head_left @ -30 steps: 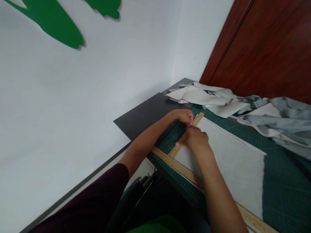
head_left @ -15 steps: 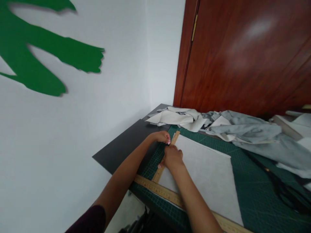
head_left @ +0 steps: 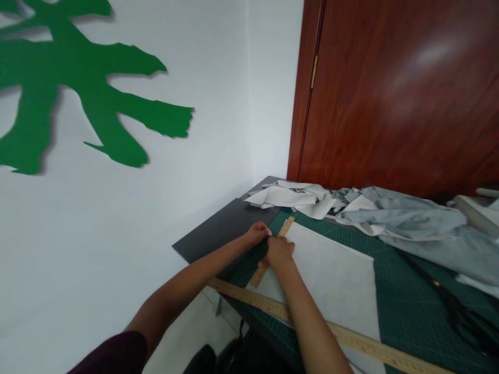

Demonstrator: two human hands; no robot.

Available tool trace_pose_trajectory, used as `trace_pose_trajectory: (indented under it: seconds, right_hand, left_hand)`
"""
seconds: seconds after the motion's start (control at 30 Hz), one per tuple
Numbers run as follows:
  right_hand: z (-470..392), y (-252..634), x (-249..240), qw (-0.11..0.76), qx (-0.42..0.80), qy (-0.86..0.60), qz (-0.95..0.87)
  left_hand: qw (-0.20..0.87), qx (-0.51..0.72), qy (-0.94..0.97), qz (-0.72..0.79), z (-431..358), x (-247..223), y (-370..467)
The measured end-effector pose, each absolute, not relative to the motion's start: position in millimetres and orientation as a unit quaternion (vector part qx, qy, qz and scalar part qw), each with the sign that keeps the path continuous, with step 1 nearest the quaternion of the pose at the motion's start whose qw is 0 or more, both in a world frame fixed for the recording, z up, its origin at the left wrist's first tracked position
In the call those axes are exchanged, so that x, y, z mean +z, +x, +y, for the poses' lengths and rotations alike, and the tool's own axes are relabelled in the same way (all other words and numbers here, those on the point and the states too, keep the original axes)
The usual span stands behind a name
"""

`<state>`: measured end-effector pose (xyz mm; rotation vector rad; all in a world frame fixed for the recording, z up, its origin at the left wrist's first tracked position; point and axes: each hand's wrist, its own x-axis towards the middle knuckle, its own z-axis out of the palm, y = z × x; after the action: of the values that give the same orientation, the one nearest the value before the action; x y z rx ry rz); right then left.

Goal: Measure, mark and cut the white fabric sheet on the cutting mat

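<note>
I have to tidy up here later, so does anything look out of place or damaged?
Only the heap of cloth at the back stands out: it lies rumpled and bunched, unlike the flat white sheet in front of it. I see no spill or damage.

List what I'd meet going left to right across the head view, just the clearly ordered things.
Green wall cutout, left hand, right hand, door hinge, black scissors.

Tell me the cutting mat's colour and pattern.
The cutting mat is dark green with a grid, best seen in the head view.
</note>
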<state>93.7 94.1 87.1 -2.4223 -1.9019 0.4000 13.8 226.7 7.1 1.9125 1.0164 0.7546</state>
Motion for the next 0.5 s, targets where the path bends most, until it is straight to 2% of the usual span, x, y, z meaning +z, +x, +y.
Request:
trace_pose_trajectory:
  seconds: [0.3,0.4,0.5]
  right_hand:
    - [95.0,101.0,75.5,-0.002,0.122,-0.769,-0.628]
    - [95.1,103.2,72.3,0.003,0.118,-0.768,-0.630]
    - [95.3,105.3,68.9,-0.001,0.114,-0.768,-0.630]
  left_hand:
    - [0.332,0.375,0.775,0.386,134.8,17.1,-79.2]
    - [0.207,0.331,0.888,0.243,83.3,11.2,-99.8]
    - [0.117,0.312,0.922,0.199,32.8,-7.3,-96.9]
